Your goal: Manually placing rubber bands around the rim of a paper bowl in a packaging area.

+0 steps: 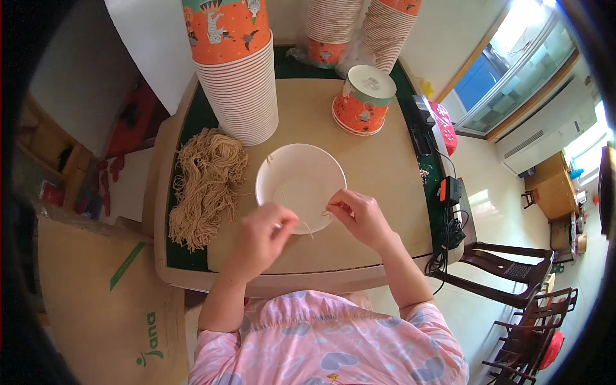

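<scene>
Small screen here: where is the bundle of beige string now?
In the head view, the string bundle lies on the left of the table, left of the white bowl, by the foot of the tall cup stack.

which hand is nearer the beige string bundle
Left. The left hand is just right of the beige string bundle; the right hand is farther right, at the right rim of the white tub.

Right grip [359, 215] pinches string [327, 213] at a white tub [321, 165] — left grip [265, 235] blurred alongside.
</scene>
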A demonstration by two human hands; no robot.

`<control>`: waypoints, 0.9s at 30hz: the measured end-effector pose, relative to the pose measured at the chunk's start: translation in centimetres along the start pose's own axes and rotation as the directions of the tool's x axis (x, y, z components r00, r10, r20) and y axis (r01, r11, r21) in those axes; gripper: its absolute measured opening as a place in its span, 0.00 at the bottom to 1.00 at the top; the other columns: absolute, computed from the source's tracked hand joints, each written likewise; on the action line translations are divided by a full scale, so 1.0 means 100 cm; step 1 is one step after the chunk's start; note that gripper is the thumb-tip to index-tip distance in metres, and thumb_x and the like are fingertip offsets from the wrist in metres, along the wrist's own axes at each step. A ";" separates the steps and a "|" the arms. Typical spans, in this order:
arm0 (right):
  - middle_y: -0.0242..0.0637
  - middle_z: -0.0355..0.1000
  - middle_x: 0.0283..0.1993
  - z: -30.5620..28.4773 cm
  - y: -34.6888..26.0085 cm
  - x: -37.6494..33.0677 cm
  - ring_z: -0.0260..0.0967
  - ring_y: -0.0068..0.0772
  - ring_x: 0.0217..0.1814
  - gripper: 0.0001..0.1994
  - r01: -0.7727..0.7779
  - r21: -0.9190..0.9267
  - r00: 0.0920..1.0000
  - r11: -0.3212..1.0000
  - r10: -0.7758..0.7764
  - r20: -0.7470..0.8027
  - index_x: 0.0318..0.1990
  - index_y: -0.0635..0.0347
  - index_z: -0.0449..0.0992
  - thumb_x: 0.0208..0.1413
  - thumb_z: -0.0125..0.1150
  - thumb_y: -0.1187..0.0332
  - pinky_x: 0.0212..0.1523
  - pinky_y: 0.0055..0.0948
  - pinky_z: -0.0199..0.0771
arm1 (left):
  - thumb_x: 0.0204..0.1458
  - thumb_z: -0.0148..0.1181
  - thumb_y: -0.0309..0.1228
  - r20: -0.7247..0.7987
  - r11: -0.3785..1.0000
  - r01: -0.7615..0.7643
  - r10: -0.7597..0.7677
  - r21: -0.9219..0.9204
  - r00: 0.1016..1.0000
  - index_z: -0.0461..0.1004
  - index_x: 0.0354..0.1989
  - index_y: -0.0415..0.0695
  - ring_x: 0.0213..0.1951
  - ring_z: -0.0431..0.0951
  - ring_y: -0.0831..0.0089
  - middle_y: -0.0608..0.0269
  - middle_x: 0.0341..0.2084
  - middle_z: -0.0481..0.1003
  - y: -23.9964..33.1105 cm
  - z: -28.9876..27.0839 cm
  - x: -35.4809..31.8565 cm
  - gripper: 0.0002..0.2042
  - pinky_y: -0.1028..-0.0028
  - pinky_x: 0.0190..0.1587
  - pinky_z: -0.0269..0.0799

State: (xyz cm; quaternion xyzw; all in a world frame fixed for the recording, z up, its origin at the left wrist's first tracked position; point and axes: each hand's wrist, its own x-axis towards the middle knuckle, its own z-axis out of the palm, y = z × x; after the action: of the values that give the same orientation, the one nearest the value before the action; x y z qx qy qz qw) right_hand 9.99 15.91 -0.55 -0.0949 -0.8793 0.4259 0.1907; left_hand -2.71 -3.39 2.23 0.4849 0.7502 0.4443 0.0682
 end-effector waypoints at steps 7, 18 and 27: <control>0.37 0.73 0.27 -0.002 0.003 -0.004 0.71 0.28 0.27 0.03 0.022 -0.070 0.999 0.997 -0.019 0.037 0.33 0.63 0.73 0.54 0.60 0.74 0.29 0.25 0.70 | 0.43 0.61 0.20 -0.162 0.982 -0.042 0.073 0.184 0.984 0.71 0.42 0.39 0.52 0.70 0.56 0.54 0.44 0.73 -0.001 0.008 0.022 0.15 0.63 0.55 0.65; 0.38 0.73 0.26 0.008 0.005 -0.015 0.69 0.27 0.22 0.04 -0.043 0.087 0.998 0.995 0.047 -0.052 0.34 0.62 0.73 0.56 0.59 0.72 0.25 0.26 0.68 | 0.46 0.62 0.25 0.213 0.997 0.064 -0.052 -0.047 0.976 0.72 0.33 0.38 0.35 0.77 0.59 0.54 0.33 0.76 -0.005 0.060 0.023 0.07 0.66 0.37 0.71; 0.37 0.72 0.26 0.007 0.003 -0.022 0.69 0.22 0.26 0.02 -0.083 0.153 0.994 0.985 0.092 -0.051 0.34 0.66 0.72 0.56 0.58 0.76 0.27 0.21 0.69 | 0.48 0.60 0.22 0.256 0.940 0.211 -0.142 -0.268 0.956 0.67 0.32 0.38 0.24 0.76 0.66 0.55 0.21 0.73 0.006 0.055 0.023 0.07 0.68 0.26 0.67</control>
State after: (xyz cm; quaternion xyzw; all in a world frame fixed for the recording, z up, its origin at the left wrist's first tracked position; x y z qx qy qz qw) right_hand 11.67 14.87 -1.77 -0.1311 -0.8339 0.4960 0.2036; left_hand -0.61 1.75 0.14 0.4484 0.7039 0.4823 0.2663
